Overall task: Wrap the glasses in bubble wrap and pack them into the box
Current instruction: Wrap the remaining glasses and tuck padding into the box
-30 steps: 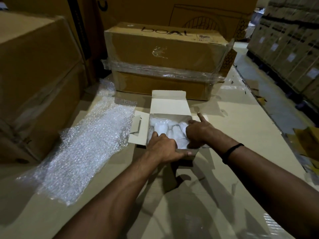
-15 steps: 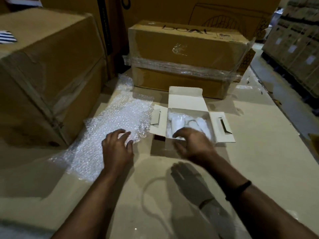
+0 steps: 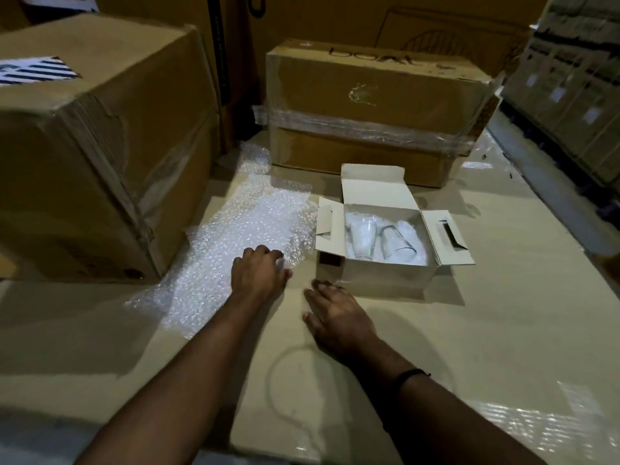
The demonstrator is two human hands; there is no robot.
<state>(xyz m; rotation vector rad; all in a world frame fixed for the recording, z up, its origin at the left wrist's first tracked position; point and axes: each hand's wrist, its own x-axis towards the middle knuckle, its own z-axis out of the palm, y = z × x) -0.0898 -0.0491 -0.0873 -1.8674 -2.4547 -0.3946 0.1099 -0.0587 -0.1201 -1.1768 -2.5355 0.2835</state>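
the fingers [image 3: 268, 255] of the left hand [image 3: 260, 273] are bent, and their tips are on the near right edge of the bubble wrap [image 3: 235, 236]. the hand is blurry, so i cannot tell if it pinches the wrap or just touches it. the fingers [image 3: 322, 288] of the right hand [image 3: 339, 317] are straight and a bit spread. this hand is palm down, low over the cardboard top [image 3: 503, 330], and it holds nothing. it is just in front of the near left corner of the small white box [image 3: 385, 276]. a dark band [image 3: 407, 375] goes around the right wrist.

the bubble wrap lies flat and wrinkled on the cardboard top, just left of the small white box. its right edge touches the left flap of the box. the box is open, with its flaps folded out. two clear glasses [image 3: 364, 238] lie side by side in it on white padding.

a big brown box [image 3: 100, 146] stands close on the left and its bottom corner sits right at the far left edge of the wrap. it has a striped label [image 3: 33, 70] on top. a long taped box [image 3: 369, 105] stands right behind the small white box, near its back flap. a small bit of wrap [image 3: 255, 159] sits by the left end of the taped box. more stacked boxes [image 3: 577, 78] stand far off on the right.
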